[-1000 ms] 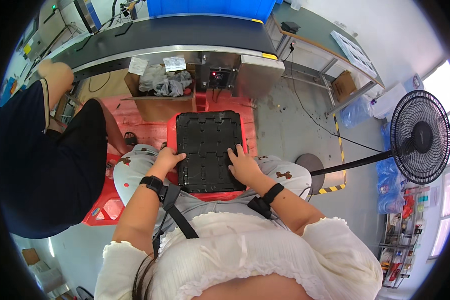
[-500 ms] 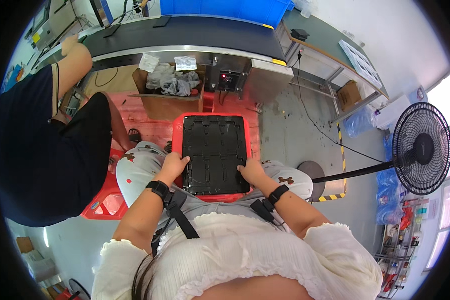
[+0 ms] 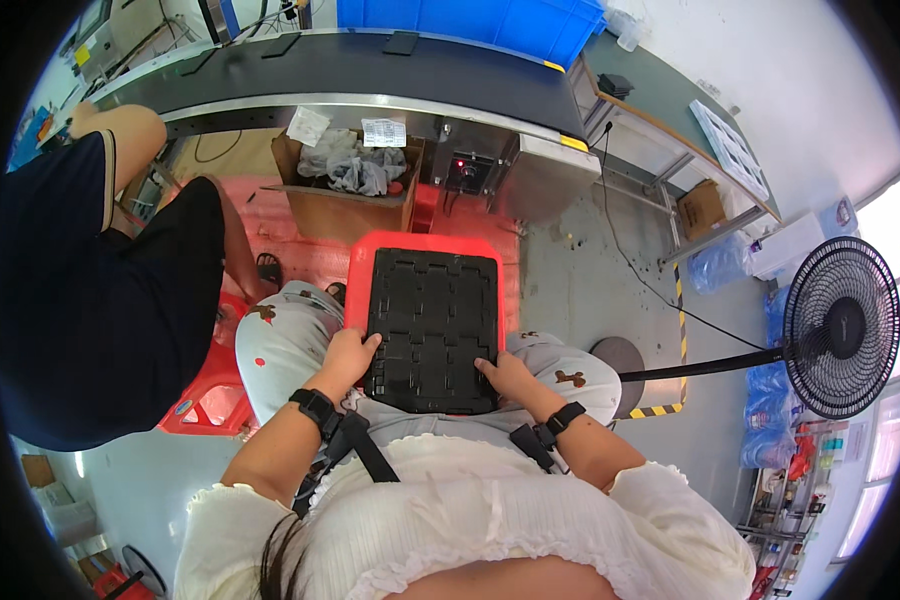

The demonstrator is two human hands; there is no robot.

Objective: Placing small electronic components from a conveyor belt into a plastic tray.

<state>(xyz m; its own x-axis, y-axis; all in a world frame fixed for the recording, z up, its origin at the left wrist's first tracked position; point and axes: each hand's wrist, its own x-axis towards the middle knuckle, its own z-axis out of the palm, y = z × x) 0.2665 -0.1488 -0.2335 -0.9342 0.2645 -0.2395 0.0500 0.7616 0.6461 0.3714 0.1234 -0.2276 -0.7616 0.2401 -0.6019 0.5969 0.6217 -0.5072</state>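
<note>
Ridged rectangular black plastic tray [image 3: 434,318]

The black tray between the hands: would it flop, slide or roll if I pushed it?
The black tray is probably fairly stiff, since its surface has moulded ridges. It looks like plastic, so it might slide. Being flat and wide, it likely won't roll.

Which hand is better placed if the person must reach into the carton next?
Probably the left hand. It holds the left edge of the tray, nearer the carton; the right hand is at the opposite edge, farther away.
</note>
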